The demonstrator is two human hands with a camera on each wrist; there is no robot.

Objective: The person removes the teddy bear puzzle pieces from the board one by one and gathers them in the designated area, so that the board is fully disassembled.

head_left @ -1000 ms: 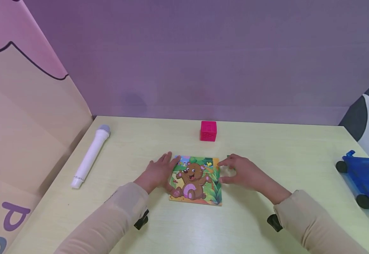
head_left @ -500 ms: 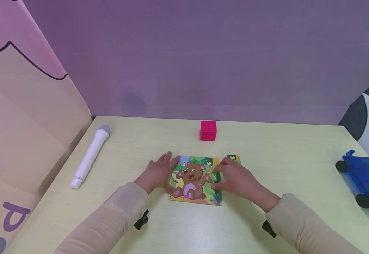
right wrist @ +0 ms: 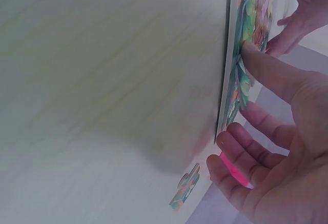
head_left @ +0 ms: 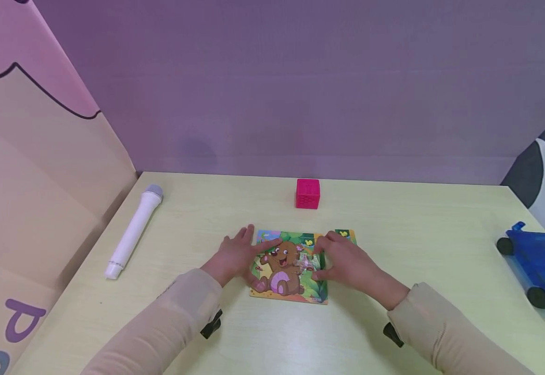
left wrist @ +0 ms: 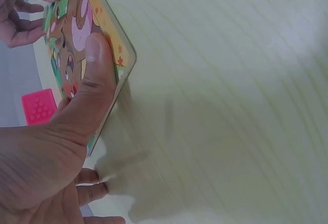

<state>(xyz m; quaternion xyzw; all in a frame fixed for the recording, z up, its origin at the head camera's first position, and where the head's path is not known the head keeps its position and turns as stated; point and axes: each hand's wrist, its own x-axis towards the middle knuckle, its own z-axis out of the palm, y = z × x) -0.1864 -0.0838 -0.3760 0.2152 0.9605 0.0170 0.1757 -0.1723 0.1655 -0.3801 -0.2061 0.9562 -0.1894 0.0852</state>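
Observation:
A square bear jigsaw puzzle (head_left: 285, 276) lies flat on the table. My left hand (head_left: 239, 258) rests at its left side with fingers spread. The left thumb (left wrist: 97, 55) presses on its face near the lower corner, and the index finger reaches over the picture beside the bear's head. My right hand (head_left: 347, 263) is over the right edge, where thumb and index finger pinch a green puzzle piece (right wrist: 243, 83), seen in the right wrist view. Left of those fingers, a pale patch shows at the bear's paw. Another loose puzzle piece (head_left: 345, 234) lies past the upper right corner, partly behind the right hand.
A pink cube (head_left: 307, 194) stands behind the puzzle near the table's back edge. To the left lies a white toy microphone (head_left: 134, 232). A blue toy with black wheels (head_left: 541, 268) is at the right edge. A purple panel (head_left: 300, 94) rises behind the table.
My right hand has moved left onto the puzzle's right edge, uncovering the loose piece beside it. The left index finger has slid right over the picture, and the pale patch has appeared.

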